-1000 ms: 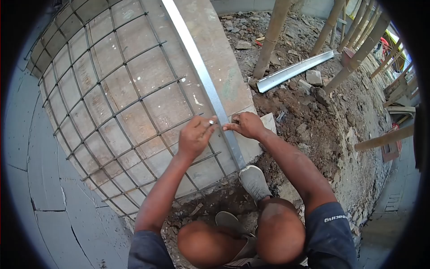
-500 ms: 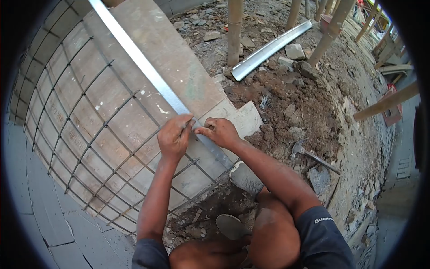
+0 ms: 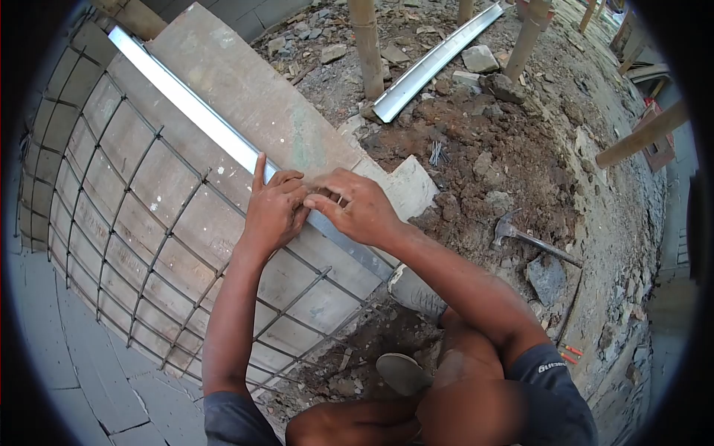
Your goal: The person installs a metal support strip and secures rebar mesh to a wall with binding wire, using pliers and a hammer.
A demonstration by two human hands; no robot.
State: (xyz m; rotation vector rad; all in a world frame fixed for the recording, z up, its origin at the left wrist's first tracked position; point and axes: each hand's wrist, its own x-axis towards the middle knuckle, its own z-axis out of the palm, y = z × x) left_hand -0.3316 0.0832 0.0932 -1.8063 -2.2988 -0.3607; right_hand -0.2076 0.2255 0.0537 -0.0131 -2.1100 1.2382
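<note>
A long shiny metal channel (image 3: pixel 193 104) lies slantwise across a flat board (image 3: pixel 223 59), along the edge of a wire mesh grid (image 3: pixel 152 269). My left hand (image 3: pixel 275 212) grips the channel near its middle, index finger raised along it and the other fingers bent. Right beside it, my right hand (image 3: pixel 361 208) is over the channel with fingers curled and thumb against them. Whatever lies between those fingertips is too small and blurred to name. The two hands' fingertips nearly meet.
A second metal channel (image 3: pixel 439 63) lies on the rubble beside bamboo poles (image 3: pixel 367 48). On the soil are a small pile of nails (image 3: pixel 439 153), a claw hammer (image 3: pixel 537 241) and a red-handled tool (image 3: pixel 571 352). My shoe (image 3: pixel 416 290) is by the channel's near end.
The view has shifted slightly. My left index finger now stretches up along the channel, and my right hand has turned over it, its fingers blurred by motion.
</note>
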